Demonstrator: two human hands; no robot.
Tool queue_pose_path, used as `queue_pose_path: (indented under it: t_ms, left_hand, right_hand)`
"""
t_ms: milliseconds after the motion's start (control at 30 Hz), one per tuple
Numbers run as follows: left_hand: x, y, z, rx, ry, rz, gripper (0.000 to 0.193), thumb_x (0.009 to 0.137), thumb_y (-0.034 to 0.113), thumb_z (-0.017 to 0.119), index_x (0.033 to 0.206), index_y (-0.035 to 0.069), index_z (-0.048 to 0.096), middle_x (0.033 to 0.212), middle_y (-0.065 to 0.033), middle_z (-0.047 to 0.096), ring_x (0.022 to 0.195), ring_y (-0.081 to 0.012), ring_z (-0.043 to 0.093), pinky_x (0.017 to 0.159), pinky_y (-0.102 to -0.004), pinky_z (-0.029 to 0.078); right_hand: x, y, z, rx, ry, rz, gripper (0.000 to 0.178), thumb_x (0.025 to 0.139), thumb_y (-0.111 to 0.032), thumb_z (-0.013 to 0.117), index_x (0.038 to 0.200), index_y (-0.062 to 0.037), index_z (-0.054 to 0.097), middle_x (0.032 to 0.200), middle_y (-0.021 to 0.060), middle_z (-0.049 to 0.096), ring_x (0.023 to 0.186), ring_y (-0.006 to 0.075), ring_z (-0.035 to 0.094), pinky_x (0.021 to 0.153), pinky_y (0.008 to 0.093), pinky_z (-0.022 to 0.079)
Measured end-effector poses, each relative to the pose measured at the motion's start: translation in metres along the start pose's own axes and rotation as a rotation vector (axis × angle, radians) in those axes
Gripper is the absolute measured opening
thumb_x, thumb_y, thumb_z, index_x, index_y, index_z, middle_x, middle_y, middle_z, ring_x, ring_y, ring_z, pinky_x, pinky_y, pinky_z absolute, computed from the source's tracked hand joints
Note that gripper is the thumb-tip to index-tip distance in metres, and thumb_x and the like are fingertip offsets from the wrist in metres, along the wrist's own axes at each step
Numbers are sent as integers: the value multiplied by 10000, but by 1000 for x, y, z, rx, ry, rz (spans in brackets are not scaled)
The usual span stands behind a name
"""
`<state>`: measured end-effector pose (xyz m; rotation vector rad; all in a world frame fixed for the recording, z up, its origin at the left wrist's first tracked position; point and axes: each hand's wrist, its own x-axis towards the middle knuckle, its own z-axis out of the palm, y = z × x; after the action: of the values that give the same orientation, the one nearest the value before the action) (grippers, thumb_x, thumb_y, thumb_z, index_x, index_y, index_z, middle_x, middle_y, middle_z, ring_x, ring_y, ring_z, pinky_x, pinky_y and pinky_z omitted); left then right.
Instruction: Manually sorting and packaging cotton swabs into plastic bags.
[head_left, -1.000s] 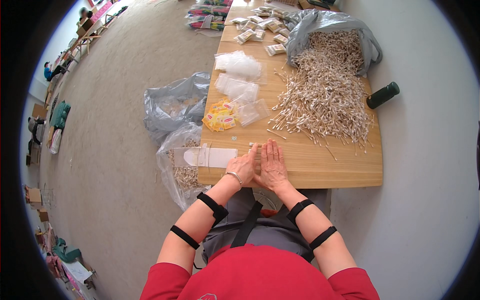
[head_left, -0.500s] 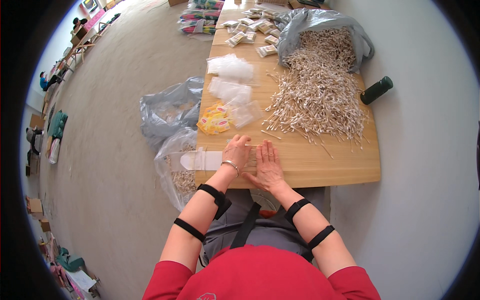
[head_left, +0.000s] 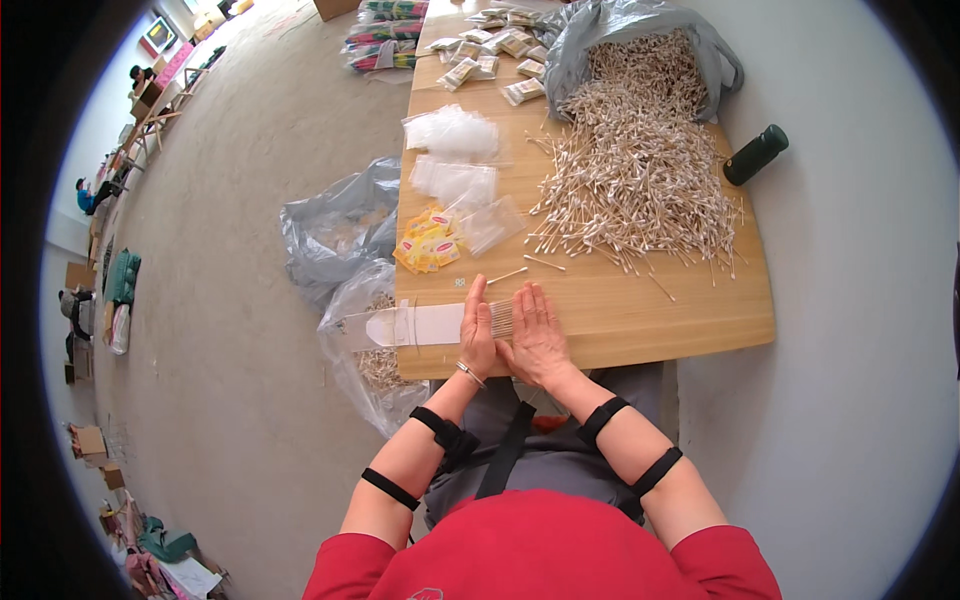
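Hands: left hand [head_left: 478, 330] and right hand [head_left: 537, 335] lie side by side at the near edge of the worktop [head_left: 650, 315], palms inward, fingers straight and held together, pressing a small bundle of cotton swabs [head_left: 500, 318] between them; neither hand is curled around anything.
Bundle: the swabs lie flat on the wood, just beside the near edge, left of its middle.
Clear sleeve: a long transparent packet [head_left: 410, 325] lies along the near edge, its right end touching the left hand, its left end overhanging the worktop's left edge.
Near-right corner: bare wood from the right hand to the right edge, the widest free stretch on the worktop.
Stray swabs: two loose swabs [head_left: 525, 268] just beyond the fingertips.
Yellow packets: a small heap [head_left: 428, 242] near the left edge, mid-depth.
Clear bags: flat stacks [head_left: 455, 182] beyond the packets, along the left edge.
Swab pile: large spread heap [head_left: 640, 180] covering the right half, reaching close to the right edge.
Grey sack: open sack [head_left: 600, 40] at the far edge, swabs spilling from it.
Filled packets: small packs [head_left: 490, 50] at the far-left corner.
Dark bottle: on its side [head_left: 755, 155] beyond the right edge.
Floor bags: two plastic bags [head_left: 340, 230] against the left edge, narrowing room there.
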<state>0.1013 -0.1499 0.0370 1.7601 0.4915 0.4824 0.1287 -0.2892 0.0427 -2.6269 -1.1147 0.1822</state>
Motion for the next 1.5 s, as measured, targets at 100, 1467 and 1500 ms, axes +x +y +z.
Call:
queue_pose_path:
  t_ms: [100,1467,1500]
  left_hand:
    - [0,-1,3,-92,-29,-13,404,938,260,467,1242,-7,479,1254,-133,480,1152,-232,460,978,-342,347]
    - [5,-5,-178,1027,-386,150,677,651,126,693,1285,86,461,1399,-103,417,1375,-273,261,1151,-417,158]
    - [6,-4,-178,1010,-387,148,677,643,134,708,1275,87,469,1394,-99,424,1375,-265,265,1152,-416,156]
  right_hand:
    - [-2,-5,8,-3,21,-32,856,858,-461,500,1417,82,145,1500,253,100,1416,359,49,1147,452,45]
    - [48,-128,45,99,-64,-103,877,850,-411,531,1418,95,95,1502,260,56,1414,377,10,1145,446,18]
    - [49,-131,46,97,-66,-103,877,850,-411,531,1418,95,95,1502,260,56,1414,377,10,1145,446,18]
